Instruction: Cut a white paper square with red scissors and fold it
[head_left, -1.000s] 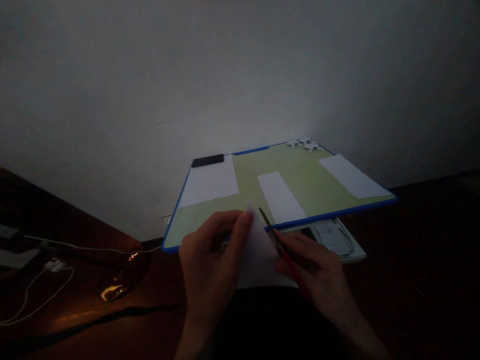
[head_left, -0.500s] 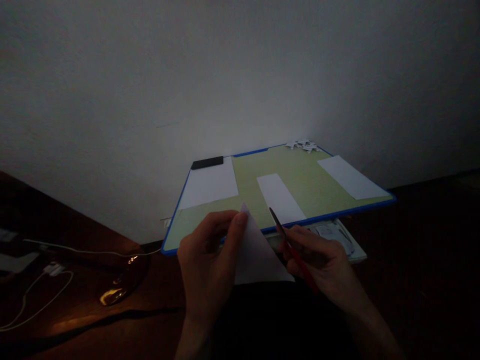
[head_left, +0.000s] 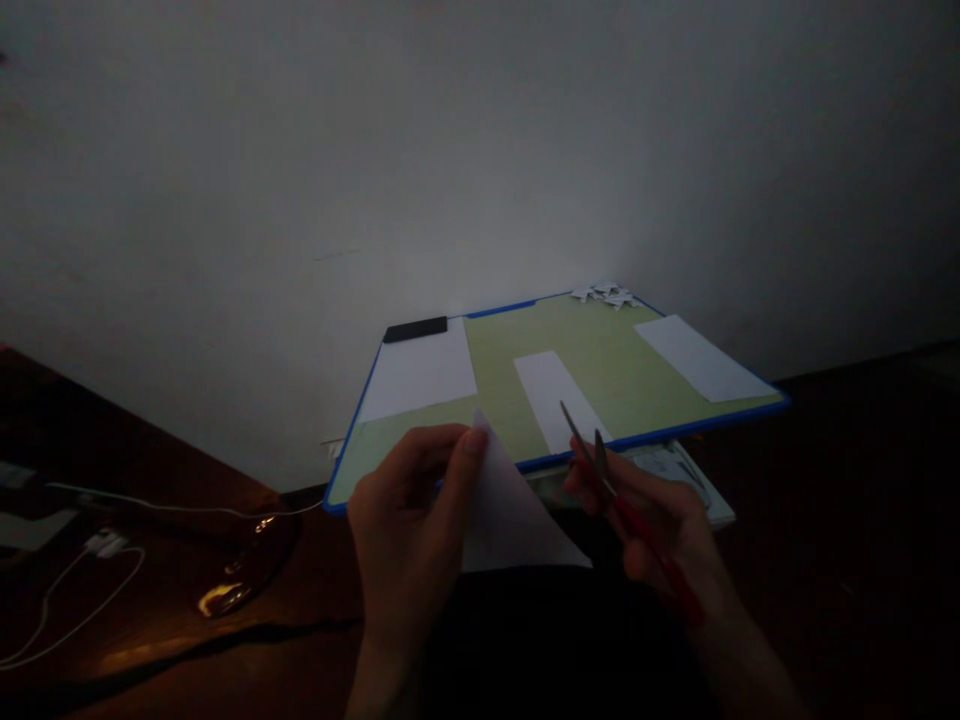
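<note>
My left hand (head_left: pixel 409 525) pinches a white folded paper triangle (head_left: pixel 510 510) by its upper point, holding it up in front of me. My right hand (head_left: pixel 660 525) grips red-handled scissors (head_left: pixel 615 490); their blades stand apart and point up and away, a little to the right of the paper and not touching it. Behind both hands lies a green cutting mat with a blue edge (head_left: pixel 495 375).
On the mat lie a white sheet (head_left: pixel 420 370), two white paper strips (head_left: pixel 555 395) (head_left: pixel 701 357), a black object (head_left: pixel 415 328) and small paper cut-outs (head_left: pixel 606 293) at the far edge. White cables (head_left: pixel 90 560) lie on the dark wooden surface at left. A pale wall stands behind.
The scissors have pulled away to the right of the paper and their blades have come apart. My left hand keeps the paper almost still.
</note>
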